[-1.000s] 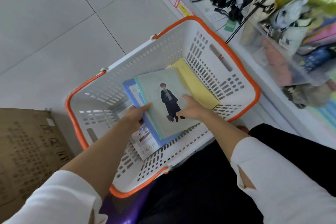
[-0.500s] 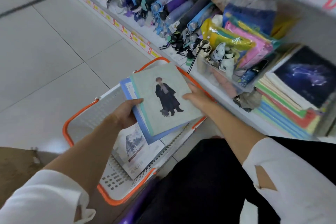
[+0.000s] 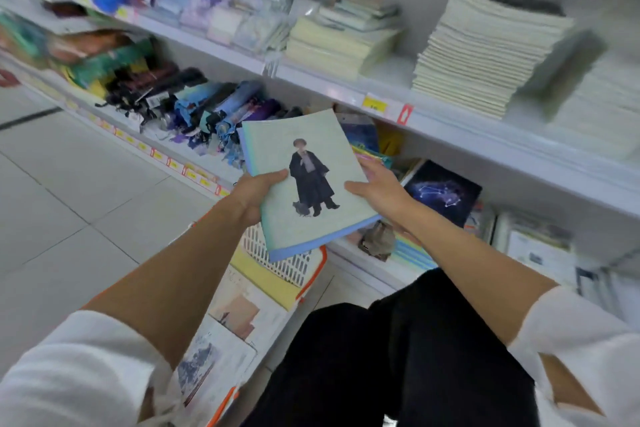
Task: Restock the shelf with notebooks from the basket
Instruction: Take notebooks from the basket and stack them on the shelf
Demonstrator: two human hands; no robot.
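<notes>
A small stack of notebooks (image 3: 277,156), pale green on top with a robed figure printed on it and a blue one beneath, is held in the air in front of the lower shelf. My left hand (image 3: 254,192) grips its left edge, thumb on the cover. My right hand (image 3: 379,187) holds its right edge, thumb on top. Below them the white basket with an orange rim (image 3: 308,267) stands on the floor, holding a yellow notebook (image 3: 263,279) and illustrated ones (image 3: 239,319). Notebook stacks (image 3: 485,45) fill the upper shelf (image 3: 450,118).
The lower shelf holds folded umbrellas (image 3: 207,107), a dark starry notebook (image 3: 441,192) on coloured stacks, and packaged goods to the right. A tiled floor (image 3: 69,201) lies to the left. My black-clad legs (image 3: 381,357) are at the bottom.
Both hands have lifted the notebook stack out of the basket and up towards the shelves. The view has swung upward, bringing the upper shelf into sight.
</notes>
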